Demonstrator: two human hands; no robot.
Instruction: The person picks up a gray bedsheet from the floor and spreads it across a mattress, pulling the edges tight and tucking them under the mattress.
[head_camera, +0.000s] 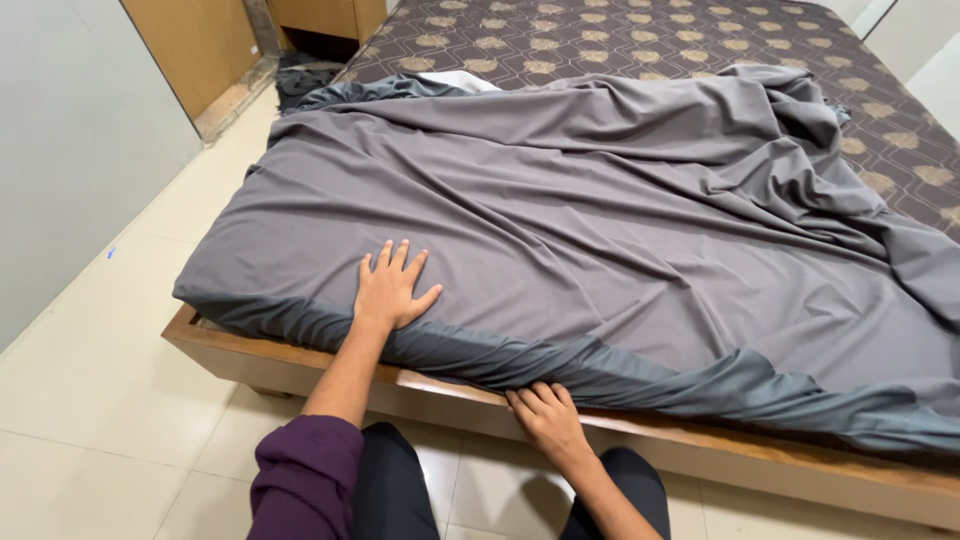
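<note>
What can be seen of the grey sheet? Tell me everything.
The grey sheet is smooth, thin cloth, spread wrinkled over the near part of the mattress, bunched at the far right. Its near edge hangs over the mattress side above the wooden bed frame. The left hand lies flat on top; the right hand touches the hanging edge, fingers curled.
</note>
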